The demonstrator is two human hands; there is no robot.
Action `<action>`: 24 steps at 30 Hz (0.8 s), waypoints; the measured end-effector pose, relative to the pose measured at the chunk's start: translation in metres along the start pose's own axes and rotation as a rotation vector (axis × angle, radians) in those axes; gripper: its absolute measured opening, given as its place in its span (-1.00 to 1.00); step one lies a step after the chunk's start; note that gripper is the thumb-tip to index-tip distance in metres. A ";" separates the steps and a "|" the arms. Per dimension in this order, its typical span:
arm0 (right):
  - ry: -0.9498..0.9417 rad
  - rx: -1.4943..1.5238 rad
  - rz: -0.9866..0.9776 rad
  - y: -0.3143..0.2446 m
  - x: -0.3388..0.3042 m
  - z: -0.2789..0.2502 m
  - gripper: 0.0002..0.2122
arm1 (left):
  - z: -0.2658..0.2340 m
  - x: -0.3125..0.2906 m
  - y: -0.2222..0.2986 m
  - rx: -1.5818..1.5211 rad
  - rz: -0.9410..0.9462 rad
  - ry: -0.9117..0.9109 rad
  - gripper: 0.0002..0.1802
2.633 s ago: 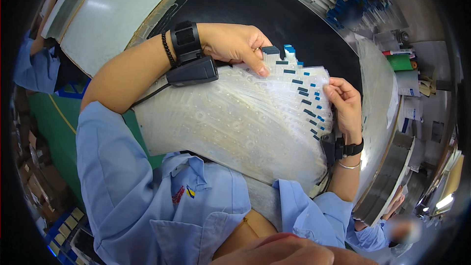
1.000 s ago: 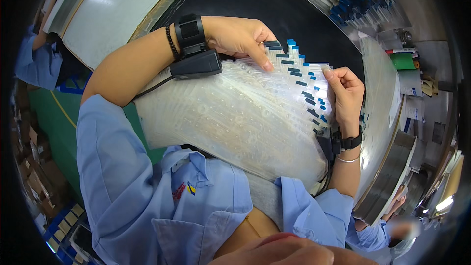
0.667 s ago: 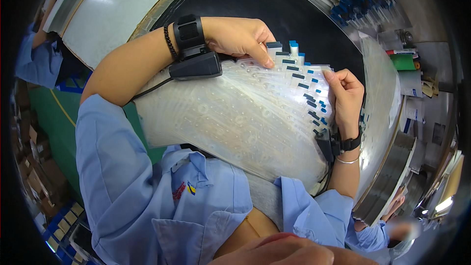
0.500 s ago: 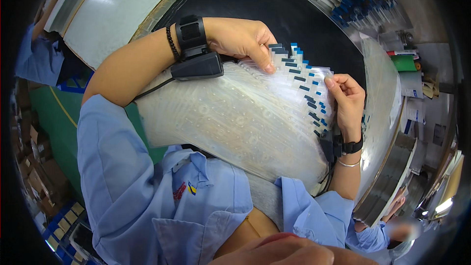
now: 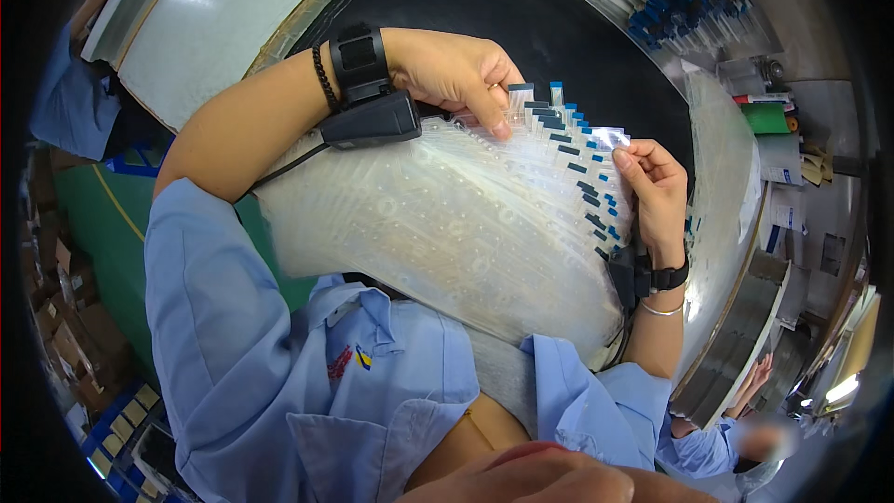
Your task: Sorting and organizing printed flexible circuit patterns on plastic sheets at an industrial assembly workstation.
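A fanned stack of clear flexible film sheets (image 5: 438, 214) lies across my front, their ends stepped into a staggered row of tabs with dark and blue tips (image 5: 568, 149). My left hand (image 5: 461, 79) reaches over the stack's far edge, thumb pressed down on the sheets near the tabs and fingers curled behind them. At the right end of the tab row, my right hand (image 5: 656, 182) pinches a shiny clear film piece between thumb and fingers. Both wrists carry black strapped devices; a cable runs from the left one.
Under the stack is a black work surface (image 5: 447, 0). A rack holds bundled blue-tipped strips (image 5: 689, 9) at the far right, beside another clear film pile (image 5: 722, 121). A white panel (image 5: 214, 19) stands far left. Another person (image 5: 712, 442) is at the lower right.
My left hand has shifted slightly left on the tabs, and the topmost dark-tipped tabs have spread differently. My right hand has moved slightly left with the film in its fingers.
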State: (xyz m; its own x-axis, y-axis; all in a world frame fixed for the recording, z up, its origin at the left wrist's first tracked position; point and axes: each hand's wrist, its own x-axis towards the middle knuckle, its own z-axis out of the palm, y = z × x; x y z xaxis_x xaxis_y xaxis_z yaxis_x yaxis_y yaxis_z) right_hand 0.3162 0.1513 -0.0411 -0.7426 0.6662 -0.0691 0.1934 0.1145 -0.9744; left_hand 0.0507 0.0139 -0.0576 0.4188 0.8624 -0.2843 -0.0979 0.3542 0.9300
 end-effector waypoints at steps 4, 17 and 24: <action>0.008 0.017 0.025 -0.007 0.006 0.003 -0.88 | -0.001 -0.002 0.007 0.038 -0.042 -0.003 -0.69; -0.110 0.228 0.088 -0.005 0.014 -0.047 -0.68 | 0.081 -0.015 0.006 0.468 0.088 -0.126 -0.48; 0.044 0.388 -0.088 0.007 0.025 -0.118 -0.68 | 0.104 -0.074 0.107 0.953 0.273 0.164 -0.70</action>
State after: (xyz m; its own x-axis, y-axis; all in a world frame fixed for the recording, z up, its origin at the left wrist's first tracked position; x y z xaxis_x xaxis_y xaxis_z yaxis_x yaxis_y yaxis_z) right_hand 0.3752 0.2558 -0.0245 -0.7159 0.6980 0.0193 -0.1325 -0.1086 -0.9852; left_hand 0.1036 -0.0498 0.0872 0.3531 0.9356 0.0043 0.6220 -0.2382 0.7459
